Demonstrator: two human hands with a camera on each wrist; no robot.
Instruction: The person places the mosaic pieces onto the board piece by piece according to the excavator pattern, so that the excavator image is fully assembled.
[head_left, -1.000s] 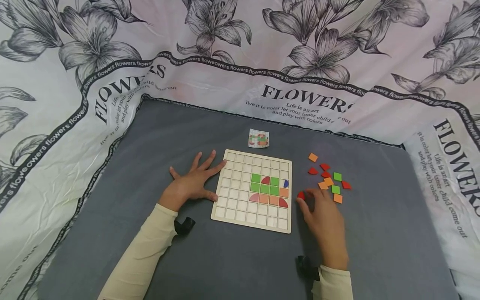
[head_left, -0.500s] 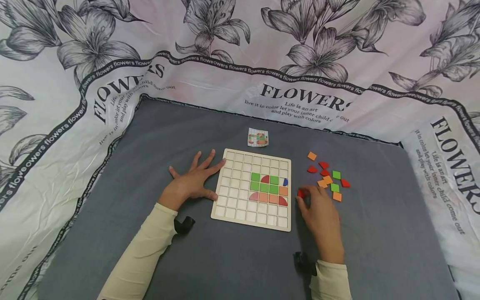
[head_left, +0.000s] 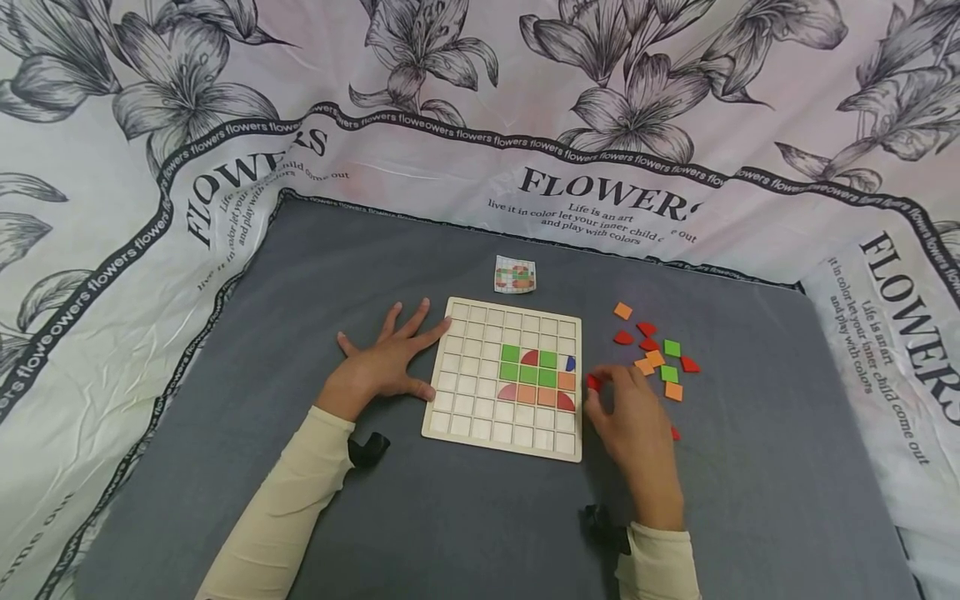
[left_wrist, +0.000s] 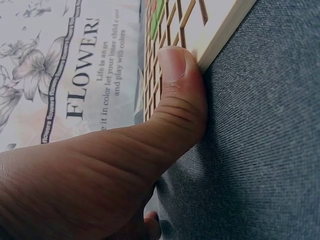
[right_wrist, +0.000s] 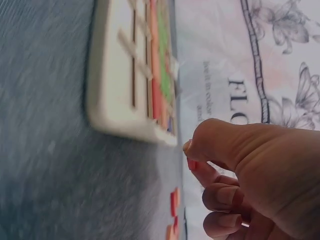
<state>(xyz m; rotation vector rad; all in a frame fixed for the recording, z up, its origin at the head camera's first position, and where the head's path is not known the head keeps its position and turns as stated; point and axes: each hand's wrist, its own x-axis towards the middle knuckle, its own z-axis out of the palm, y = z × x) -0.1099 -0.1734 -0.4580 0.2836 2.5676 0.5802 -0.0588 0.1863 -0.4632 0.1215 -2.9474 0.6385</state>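
Observation:
A wooden grid board [head_left: 480, 417] lies on the grey cloth, with green, orange and red tiles and a blue one set in cells on its right half. At its left edge my left hand [head_left: 381, 367] is spread, the thumb and forefinger touching the frame. In the left wrist view that thumb [left_wrist: 177, 85] lies against the board's rim. Just off the right edge, my right hand [head_left: 637, 425] pinches a small red tile [right_wrist: 192, 164] between thumb and forefinger; the fingers hide much of its shape. Its other fingers curl beneath, as the right wrist view shows.
Loose red, green and orange tiles [head_left: 655, 358] lie scattered right of the board. One red tile [head_left: 676, 433] peeks out beside my right wrist. Behind the board lies a small printed pattern card [head_left: 515, 275]. A flower-printed curtain [head_left: 442, 158] borders the grey surface.
My right hand has moved left with the red tile, closer to the board's right edge. A red tile beside the right wrist has come into sight. My left hand stays put.

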